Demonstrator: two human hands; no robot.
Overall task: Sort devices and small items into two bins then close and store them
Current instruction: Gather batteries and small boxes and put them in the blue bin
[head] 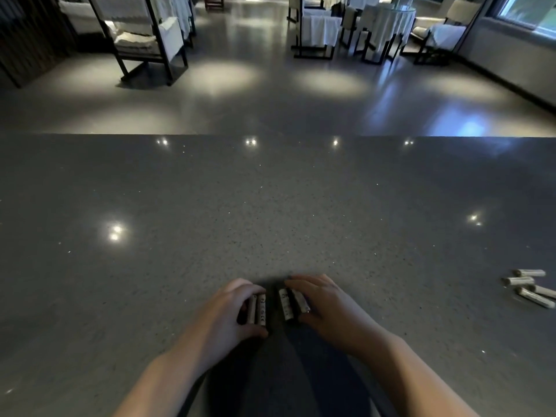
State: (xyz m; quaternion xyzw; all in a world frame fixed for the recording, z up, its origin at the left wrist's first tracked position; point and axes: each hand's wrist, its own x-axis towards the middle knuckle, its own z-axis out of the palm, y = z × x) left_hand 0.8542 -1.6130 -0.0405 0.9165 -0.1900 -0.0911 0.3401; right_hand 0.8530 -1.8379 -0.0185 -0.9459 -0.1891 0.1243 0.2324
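On the dark speckled counter [270, 206], close to its near edge, my left hand [228, 311] holds a pair of white batteries [258, 310] between curled fingers and thumb. Just to the right, my right hand [325, 305] grips another pair of white batteries [290, 303] the same way. The two hands sit side by side, a small gap between them. Several more white batteries [531, 285] lie loose on the counter at the far right. No bins are in view.
The counter's far edge [270, 134] runs across the middle of the view. Beyond it lies a shiny floor with dark-framed chairs [144, 37] and cloth-covered tables [388, 22] at the back.
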